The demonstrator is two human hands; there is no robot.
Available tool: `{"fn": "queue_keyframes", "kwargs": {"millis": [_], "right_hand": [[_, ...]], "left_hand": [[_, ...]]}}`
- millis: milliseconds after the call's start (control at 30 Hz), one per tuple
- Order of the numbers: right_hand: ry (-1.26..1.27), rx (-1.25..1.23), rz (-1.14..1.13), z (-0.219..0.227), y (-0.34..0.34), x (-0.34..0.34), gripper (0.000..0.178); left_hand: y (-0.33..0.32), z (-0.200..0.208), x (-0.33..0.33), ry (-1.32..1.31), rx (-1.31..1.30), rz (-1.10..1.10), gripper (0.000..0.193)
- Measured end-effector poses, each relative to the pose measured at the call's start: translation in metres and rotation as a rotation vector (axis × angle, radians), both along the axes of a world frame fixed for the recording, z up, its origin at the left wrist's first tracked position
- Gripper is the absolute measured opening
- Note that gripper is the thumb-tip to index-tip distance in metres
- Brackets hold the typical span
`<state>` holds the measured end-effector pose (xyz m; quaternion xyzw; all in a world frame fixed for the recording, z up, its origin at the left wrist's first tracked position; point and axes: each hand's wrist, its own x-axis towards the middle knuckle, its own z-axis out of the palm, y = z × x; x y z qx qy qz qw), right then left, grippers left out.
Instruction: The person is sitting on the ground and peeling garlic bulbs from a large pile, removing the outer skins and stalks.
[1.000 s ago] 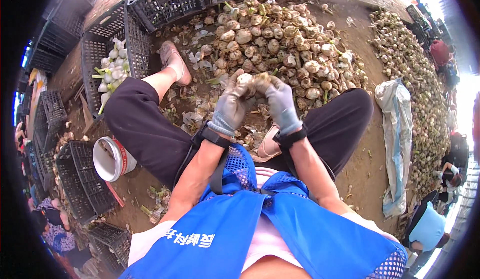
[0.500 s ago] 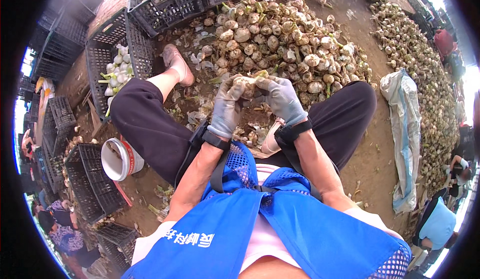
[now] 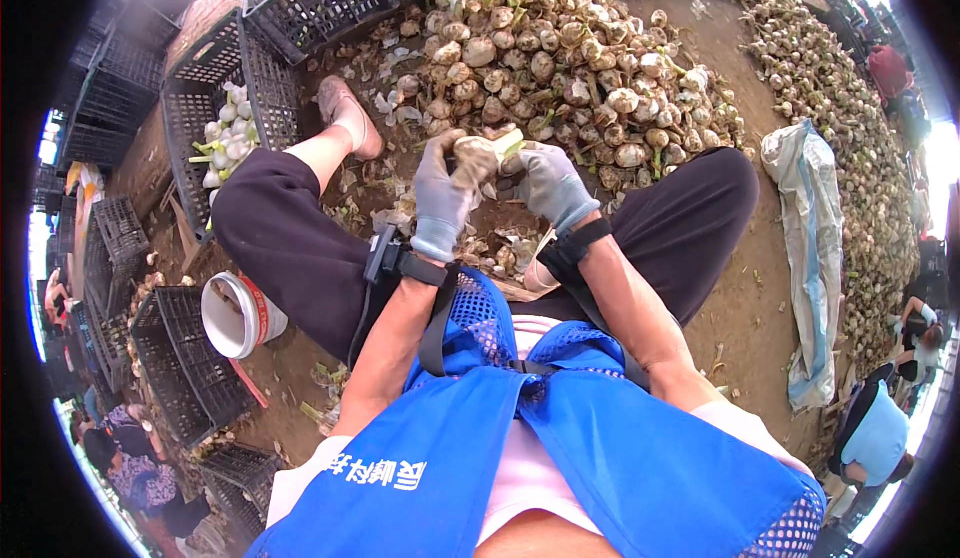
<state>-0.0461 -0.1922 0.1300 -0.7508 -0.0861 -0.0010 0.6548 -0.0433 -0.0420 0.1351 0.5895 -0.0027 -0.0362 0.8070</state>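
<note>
Largest about us is the far pile (image 3: 875, 178) of bulbs, stretching along the right of the heap (image 3: 560, 68). The heap itself lies just beyond our hands. A pale sack (image 3: 812, 258) with a blue stripe lies right of the heap and nearer us. A black crate (image 3: 205, 58), with white bulbs (image 3: 232, 138) in it, stands left of the heap; the bucket (image 3: 258, 313) is left too, but closer to us.

Our left hand (image 3: 438, 198) is wrapped round a brownish bulb (image 3: 476, 163), which sits at the heap's near edge — that grip is full. Our right hand (image 3: 553, 183) has its fingertips by the green stem (image 3: 508, 144); we cannot tell whether that grip pinches or merely touches.

To work it well, we'd judge, the left hold should be firm without crushing, the bulb turned so its loose outer layers face the right fingers. Short pulls from the stem end look safest — and clear of the heap, so scraps fall on its near side.
</note>
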Motion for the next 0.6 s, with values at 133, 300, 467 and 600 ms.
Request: {"fn": "queue_keyframes", "kwargs": {"millis": [133, 300, 467, 600], "right_hand": [[0.481, 0.530, -0.169, -0.007, 0.015, 0.007, 0.017], [0.073, -0.018, -0.309, -0.007, 0.025, 0.014, 0.018], [0.147, -0.079, -0.195, 0.008, 0.011, 0.009, 0.018], [0.540, 0.823, 0.017, 0.021, -0.001, -0.003, 0.023]], "left_hand": [[0.006, -0.014, 0.001, 0.303, -0.107, 0.066, 0.030], [0.012, -0.019, 0.010, 0.496, -0.656, -0.346, 0.046], [0.004, -0.013, 0.012, 0.580, -0.553, -0.081, 0.042], [0.001, 0.002, 0.007, 0.306, -0.191, 0.077, 0.042]]}}
